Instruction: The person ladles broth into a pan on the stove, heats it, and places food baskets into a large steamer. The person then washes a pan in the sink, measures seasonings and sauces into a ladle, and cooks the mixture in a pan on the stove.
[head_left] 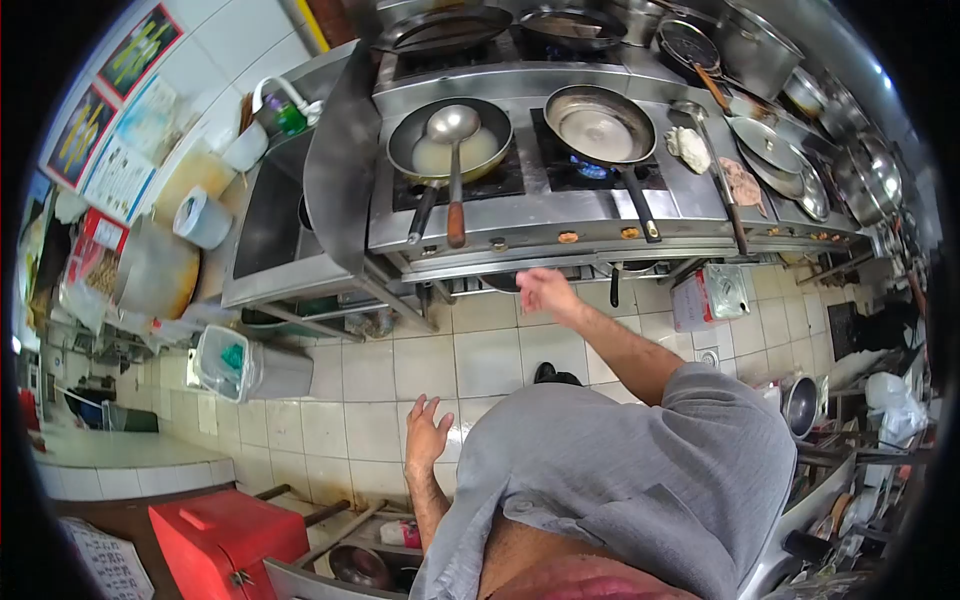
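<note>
Through my feed I see a shiny metal ladle (pixel 453 123), smooth wooden handle (pixel 456 222), glossy steel stove (pixel 560 212), matt cloth shirt (pixel 640 450)

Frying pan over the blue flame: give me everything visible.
The frying pan is round, metal-looking, dark-rimmed and stained inside, with a paler, shiny base; whether liquid covers it is unclear. Its long black handle points toward the wearer, ending near the stove's front edge. It sits roughly level over the lit burner, blue flame beneath, right of the pan with the ladle. No hand touches it.

The steel stove (pixel 560 212) bears a wok (pixel 403 142), frying pan (pixel 632 125) and white cloth (pixel 690 148).
</note>
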